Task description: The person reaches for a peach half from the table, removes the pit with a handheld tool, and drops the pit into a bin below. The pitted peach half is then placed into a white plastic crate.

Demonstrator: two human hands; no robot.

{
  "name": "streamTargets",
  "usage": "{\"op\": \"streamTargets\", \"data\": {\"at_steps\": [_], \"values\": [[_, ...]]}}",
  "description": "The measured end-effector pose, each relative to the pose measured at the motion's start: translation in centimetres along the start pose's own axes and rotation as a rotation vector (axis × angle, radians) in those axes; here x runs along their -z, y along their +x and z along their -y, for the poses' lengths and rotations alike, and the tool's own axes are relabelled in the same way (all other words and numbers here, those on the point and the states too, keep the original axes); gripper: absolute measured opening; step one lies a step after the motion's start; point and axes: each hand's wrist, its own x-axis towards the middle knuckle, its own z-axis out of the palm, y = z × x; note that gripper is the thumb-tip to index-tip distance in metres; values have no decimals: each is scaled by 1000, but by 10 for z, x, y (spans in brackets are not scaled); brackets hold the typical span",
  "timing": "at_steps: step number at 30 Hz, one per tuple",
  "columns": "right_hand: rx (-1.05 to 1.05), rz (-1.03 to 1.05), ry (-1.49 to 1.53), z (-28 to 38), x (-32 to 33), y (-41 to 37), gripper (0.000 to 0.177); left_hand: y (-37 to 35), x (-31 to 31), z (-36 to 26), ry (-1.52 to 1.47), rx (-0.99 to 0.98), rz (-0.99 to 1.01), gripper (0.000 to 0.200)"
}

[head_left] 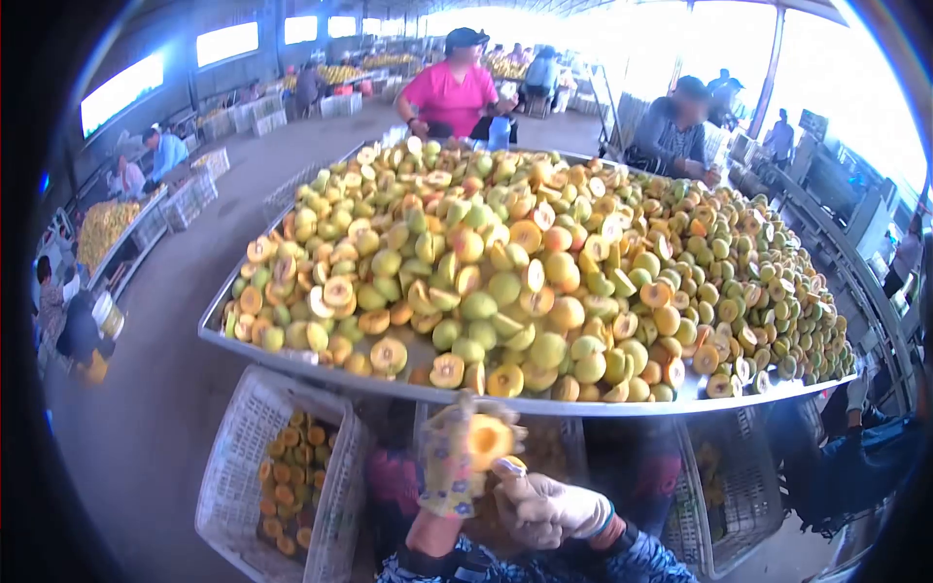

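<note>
In front of my body, just below the table edge, my left hand [449,457] in a flower-patterned glove is closed around a peach half [490,440]. Its cut side faces up toward me, with a dark orange hollow in the middle. My right hand [552,509], in a white glove, is closed beside it, thumb end close to the fruit. A small thing with a shiny pale tip [509,466] shows at those fingers, too small and blurred to name. Above both hands, a heap of halved peaches [476,262], many with pits showing, covers the metal table [292,361].
A white plastic crate [225,466] holding peach halves stands below left; another crate [692,505] stands below right. Across the table are a person in a pink shirt [452,97] and a person in grey [669,131]. Other fruit tables and workers fill the hall.
</note>
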Motion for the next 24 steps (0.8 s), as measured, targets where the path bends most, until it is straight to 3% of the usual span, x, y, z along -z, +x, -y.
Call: {"op": "streamTargets", "data": {"at_steps": [1, 2, 3, 4, 5, 6, 7, 8, 10, 11, 12, 13, 14, 15, 16, 18, 19, 20, 21, 23, 24], "values": [[30, -12, 55, -3, 0, -1, 20, 6, 13, -2, 47, -131, -36, 46], [59, -27, 118, -10, 1, -4, 21, 12, 42, -7, 546, -345, -118, 39], [104, -155, 40, -21, 3, -6, 22, 13, 59, -12, 158, -283, -200, 36], [45, -488, -321, -44, 12, -3, 19, 8, 88, -21, 167, -354, -190, 38], [52, -572, -1237, -73, 27, -6, 13, 0, 106, -38, 323, -388, -300, 35], [24, -597, -2155, -104, 40, -8, 7, 1, 155, -40, 671, -491, -432, 37], [-199, -748, -1782, -126, 49, -10, 13, -2, 198, -54, 845, -287, -521, 31], [-221, -769, -1557, -133, 48, -13, 18, -5, 241, -69, 1023, -65, -570, 30], [-407, -729, -1471, -87, -9, -10, 36, -21, 307, -66, 1746, -352, -538, 30], [-77, -814, -1061, -125, 16, -11, 34, -33, 362, -62, 1964, -521, -620, 33], [-57, -832, -1052, -141, 26, -11, 34, -30, 375, -74, 2066, -624, -650, 35], [-20, -747, -1614, -156, 36, -12, 33, -27, 388, -86, 2166, -731, -694, 37], [7, -592, -2169, -167, 46, -11, 32, -34, 372, -118, 1965, -479, -584, 34], [113, -599, -1437, -160, 49, -7, 30, -37, 350, -142, 1749, -223, -487, 32], [87, -562, -1418, -162, 41, -12, 30, -27, 329, -159, 1730, -214, -465, 37], [-167, -624, -1371, -99, -8, -12, 22, 10, 286, -170, 1749, -432, -362, 33], [-125, -580, -1359, -99, -7, -12, 25, 26, 222, -176, 1599, -395, -289, 31], [-170, -621, -1359, -113, 4, -12, 26, 46, 197, -174, 1769, -340, -181, 31], [-190, -617, -1349, -113, 4, -13, 26, 65, 167, -161, 1646, -283, -180, 29], [-204, -599, -1357, -107, 7, -12, 27, 122, 186, -111, 1696, -583, 14, 41], [-200, -634, -1357, -106, 9, -13, 28, 137, 161, -88, 1719, -333, -76, 47]]}}
